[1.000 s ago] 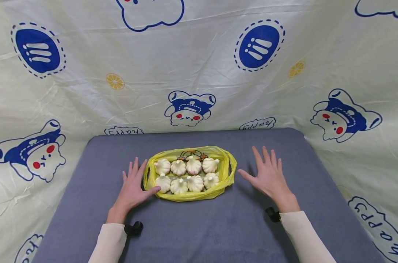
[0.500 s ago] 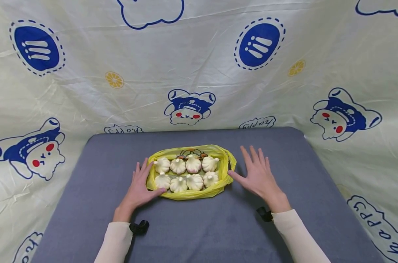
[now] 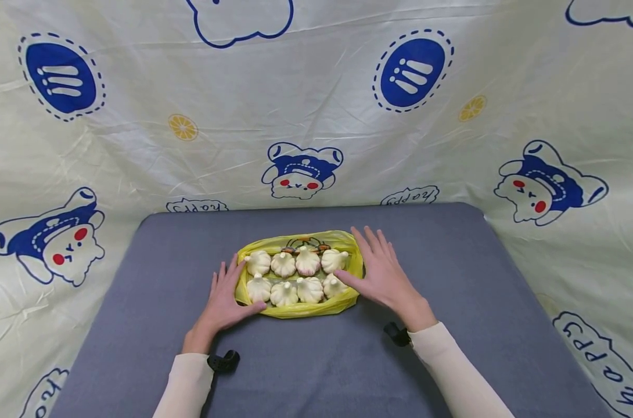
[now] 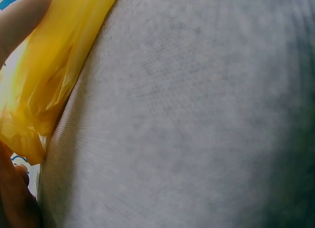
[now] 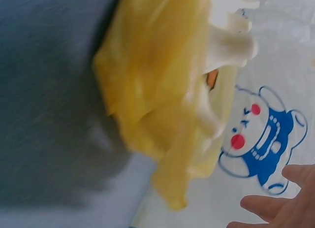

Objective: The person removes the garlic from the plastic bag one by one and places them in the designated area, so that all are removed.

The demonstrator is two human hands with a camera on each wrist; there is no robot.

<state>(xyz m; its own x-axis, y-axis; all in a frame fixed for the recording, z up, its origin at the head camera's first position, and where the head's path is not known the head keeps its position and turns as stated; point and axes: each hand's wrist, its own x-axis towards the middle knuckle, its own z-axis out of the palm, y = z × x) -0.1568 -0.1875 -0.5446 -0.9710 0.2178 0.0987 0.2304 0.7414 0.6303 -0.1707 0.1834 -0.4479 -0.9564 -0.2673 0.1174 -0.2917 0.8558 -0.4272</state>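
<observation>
A yellow plastic bag (image 3: 306,312) lies on the table with its mouth spread wide. Inside it several white garlic bulbs (image 3: 309,290) stand in two rows. My left hand (image 3: 226,299) is at the bag's left end, fingers spread along its side and the thumb at the front rim. In the left wrist view, the bag's wall (image 4: 64,55) shows between thumb and fingers. My right hand (image 3: 383,277) hovers over the bag's right end with spread fingers, the thumb overlapping the right-hand bulbs. The right wrist view has its fingers (image 5: 290,208) apart from the bag's tied-looking corner (image 5: 172,188).
A grey-blue cloth (image 3: 306,371) covers the table under the bag. Behind and at both sides hangs a pale curtain (image 3: 316,104) printed with bears and other cartoon figures. Each wrist wears a black band (image 3: 224,361).
My right hand has moved left, from beside the bag to over its right end. The left hand has shifted slightly right against the bag, whose left side has moved a little inward.
</observation>
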